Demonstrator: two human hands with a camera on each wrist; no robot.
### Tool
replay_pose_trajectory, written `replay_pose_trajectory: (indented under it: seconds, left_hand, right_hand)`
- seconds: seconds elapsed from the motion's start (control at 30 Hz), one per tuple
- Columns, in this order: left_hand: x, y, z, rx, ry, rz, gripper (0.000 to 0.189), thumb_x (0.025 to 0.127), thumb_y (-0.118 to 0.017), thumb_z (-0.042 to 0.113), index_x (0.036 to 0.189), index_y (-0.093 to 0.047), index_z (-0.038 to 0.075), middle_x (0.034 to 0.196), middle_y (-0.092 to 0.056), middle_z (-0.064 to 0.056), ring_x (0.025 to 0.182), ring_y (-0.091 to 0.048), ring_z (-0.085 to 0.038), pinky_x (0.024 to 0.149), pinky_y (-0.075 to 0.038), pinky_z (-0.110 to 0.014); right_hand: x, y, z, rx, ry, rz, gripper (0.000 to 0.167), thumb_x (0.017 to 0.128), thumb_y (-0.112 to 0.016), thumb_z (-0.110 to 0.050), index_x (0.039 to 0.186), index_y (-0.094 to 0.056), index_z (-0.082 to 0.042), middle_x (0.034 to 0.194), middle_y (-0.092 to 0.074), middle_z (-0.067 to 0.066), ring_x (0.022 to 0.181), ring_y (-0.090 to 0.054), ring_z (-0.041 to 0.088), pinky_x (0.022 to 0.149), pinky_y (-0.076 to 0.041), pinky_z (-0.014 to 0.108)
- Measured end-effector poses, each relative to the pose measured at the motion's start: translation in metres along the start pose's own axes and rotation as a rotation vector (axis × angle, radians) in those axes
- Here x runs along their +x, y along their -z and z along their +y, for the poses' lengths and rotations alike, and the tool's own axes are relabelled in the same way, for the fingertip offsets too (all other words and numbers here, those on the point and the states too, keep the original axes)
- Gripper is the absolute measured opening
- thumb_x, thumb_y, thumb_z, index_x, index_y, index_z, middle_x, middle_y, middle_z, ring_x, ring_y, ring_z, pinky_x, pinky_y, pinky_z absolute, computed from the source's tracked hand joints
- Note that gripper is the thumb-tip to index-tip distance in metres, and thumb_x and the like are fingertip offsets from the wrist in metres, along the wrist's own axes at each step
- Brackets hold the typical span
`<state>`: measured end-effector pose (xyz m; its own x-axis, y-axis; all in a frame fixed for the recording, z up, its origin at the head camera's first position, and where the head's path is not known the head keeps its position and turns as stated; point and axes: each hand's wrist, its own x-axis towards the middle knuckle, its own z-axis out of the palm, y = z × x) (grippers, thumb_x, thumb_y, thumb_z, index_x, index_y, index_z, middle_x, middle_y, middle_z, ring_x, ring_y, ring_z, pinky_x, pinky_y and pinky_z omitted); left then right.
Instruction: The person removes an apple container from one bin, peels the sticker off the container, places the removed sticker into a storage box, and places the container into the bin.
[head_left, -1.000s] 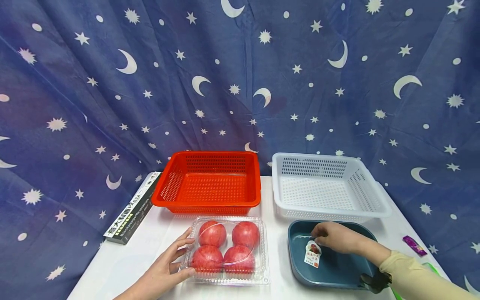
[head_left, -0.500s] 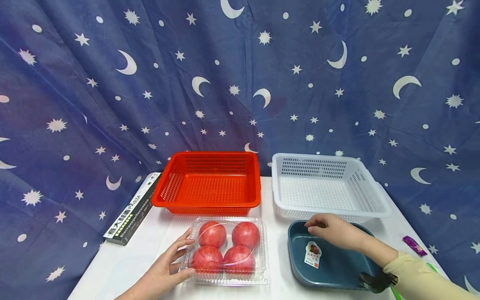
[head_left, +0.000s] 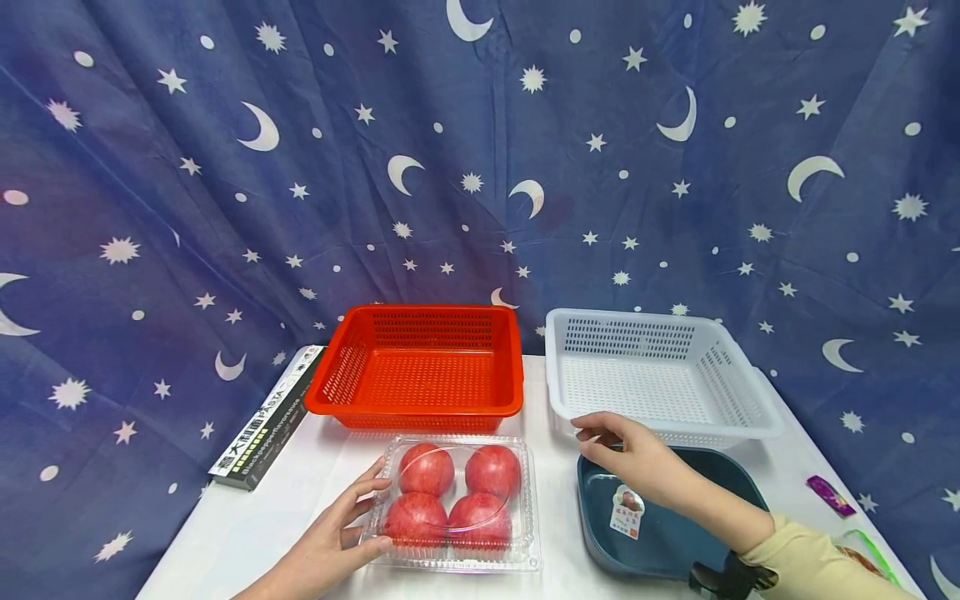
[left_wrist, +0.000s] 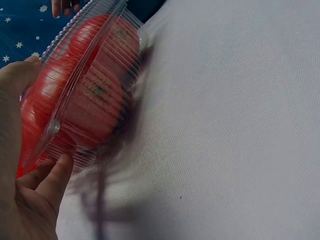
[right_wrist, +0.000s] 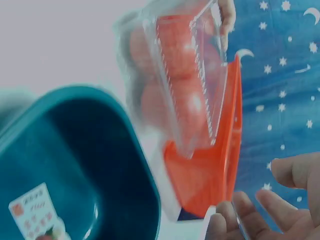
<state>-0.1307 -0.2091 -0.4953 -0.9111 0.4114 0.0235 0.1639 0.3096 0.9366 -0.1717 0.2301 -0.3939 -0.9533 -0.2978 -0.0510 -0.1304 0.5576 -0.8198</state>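
In the head view, a clear, ribbed plastic clamshell container (head_left: 533,508) holding four round red fruits (head_left: 480,521) sits on the white tabletop (head_left: 557,517). The left hand (head_left: 322,537) lies against its left side, thumb at the near end, the other fingers (head_left: 367,484) farther back along the edge, spread well apart and touching the plastic; how firmly they press cannot be told. The right hand (head_left: 637,462) hangs over the far left rim of a dark teal rectangular basin (head_left: 667,537) bearing a white printed sticker (head_left: 627,512). Its fingers are loosely bent, with nothing visible between them, well apart from the container. Behind stand a red perforated plastic basket (head_left: 427,375) and a white perforated plastic basket (head_left: 630,387). A flat black-and-white pasta box (head_left: 266,417) lies at the left, a small purple packet (head_left: 830,496) at the right.

In the left wrist view, thumb and fingers lie far apart on the ribbed side of the container, one above and the others low; the fruits show through the plastic right beside them.

In the right wrist view, the right hand's fingers are partly curled and apart from the container, which appears beyond the basin; the red basket shows next to it.
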Motion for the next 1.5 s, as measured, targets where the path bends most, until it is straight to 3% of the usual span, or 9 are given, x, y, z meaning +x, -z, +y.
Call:
replay_pose_trajectory:
  seconds: [0.23, 0.33, 0.53, 0.67, 0.77, 1.03, 1.23, 1.5]
  left_hand:
    - [0.000, 0.000, 0.000, 0.009, 0.006, 0.007, 0.066, 0.094, -0.076, 0.018, 0.149, -0.041, 0.011, 0.170, -0.012, -0.013, 0.139, -0.037, -0.055, 0.099, -0.052, -0.039]
    - [0.000, 0.000, 0.000, 0.006, 0.004, 0.002, 0.066, 0.094, -0.076, 0.018, 0.150, -0.041, 0.011, 0.170, -0.012, -0.012, 0.140, -0.036, -0.055, 0.099, -0.051, -0.036]
    - [0.000, 0.000, 0.002, -0.004, 0.010, -0.008, 0.066, 0.095, -0.075, 0.018, 0.150, -0.040, 0.011, 0.171, -0.010, -0.012, 0.141, -0.035, -0.054, 0.099, -0.050, -0.032]
    - [0.000, 0.001, 0.002, -0.010, 0.019, -0.006, 0.065, 0.095, -0.075, 0.019, 0.150, -0.040, 0.012, 0.171, -0.010, -0.011, 0.142, -0.034, -0.054, 0.100, -0.049, -0.031]
    - [0.000, 0.001, 0.001, -0.014, 0.015, -0.006, 0.066, 0.095, -0.075, 0.019, 0.150, -0.040, 0.011, 0.171, -0.010, -0.011, 0.141, -0.034, -0.054, 0.099, -0.049, -0.028]
    - [-0.001, 0.000, -0.002, -0.020, -0.024, -0.007, 0.066, 0.095, -0.075, 0.016, 0.150, -0.040, 0.008, 0.170, -0.010, -0.013, 0.140, -0.033, -0.056, 0.096, -0.047, -0.019]
    - [-0.001, -0.001, -0.003, -0.030, -0.053, -0.011, 0.066, 0.094, -0.075, 0.014, 0.149, -0.039, 0.005, 0.170, -0.010, -0.014, 0.140, -0.034, -0.055, 0.097, -0.048, -0.020]
    - [-0.002, -0.001, -0.003, -0.028, -0.041, -0.006, 0.065, 0.094, -0.075, 0.015, 0.149, -0.040, 0.006, 0.170, -0.010, -0.015, 0.140, -0.033, -0.056, 0.097, -0.047, -0.019]
  right_hand:
    - [-0.001, -0.018, -0.012, 0.062, 0.025, -0.005, 0.049, 0.098, -0.070, -0.023, 0.143, -0.055, -0.009, 0.133, -0.062, 0.006, 0.113, -0.060, 0.023, 0.090, -0.054, 0.034]
    - [-0.003, -0.028, -0.016, 0.081, 0.041, -0.023, 0.056, 0.097, -0.072, -0.024, 0.146, -0.051, -0.008, 0.138, -0.059, 0.009, 0.121, -0.058, 0.028, 0.096, -0.053, 0.042]
    - [-0.008, -0.053, -0.022, 0.158, -0.007, -0.056, 0.073, 0.091, -0.076, -0.024, 0.154, -0.042, -0.012, 0.153, -0.045, 0.018, 0.133, -0.048, 0.040, 0.105, -0.046, 0.057]
    - [-0.012, -0.070, -0.023, 0.219, -0.072, -0.064, 0.089, 0.086, -0.080, -0.025, 0.160, -0.032, -0.013, 0.159, -0.035, 0.022, 0.139, -0.042, 0.046, 0.104, -0.045, 0.061]
    - [-0.013, -0.081, -0.023, 0.308, -0.166, -0.069, 0.098, 0.084, -0.081, -0.024, 0.163, -0.024, -0.013, 0.162, -0.028, 0.024, 0.141, -0.036, 0.049, 0.103, -0.044, 0.064]
    - [-0.005, -0.106, -0.016, 0.557, -0.385, -0.046, 0.105, 0.083, -0.079, -0.018, 0.161, -0.012, -0.002, 0.156, -0.023, 0.037, 0.131, -0.039, 0.053, 0.084, -0.053, 0.063]
    - [-0.001, -0.117, -0.009, 0.638, -0.446, -0.032, 0.102, 0.084, -0.077, -0.019, 0.159, -0.011, 0.002, 0.149, -0.026, 0.041, 0.125, -0.042, 0.049, 0.085, -0.051, 0.068]
    - [0.005, -0.123, -0.002, 0.687, -0.527, -0.031, 0.098, 0.087, -0.076, -0.020, 0.157, -0.013, 0.004, 0.146, -0.030, 0.040, 0.122, -0.043, 0.050, 0.090, -0.051, 0.067]
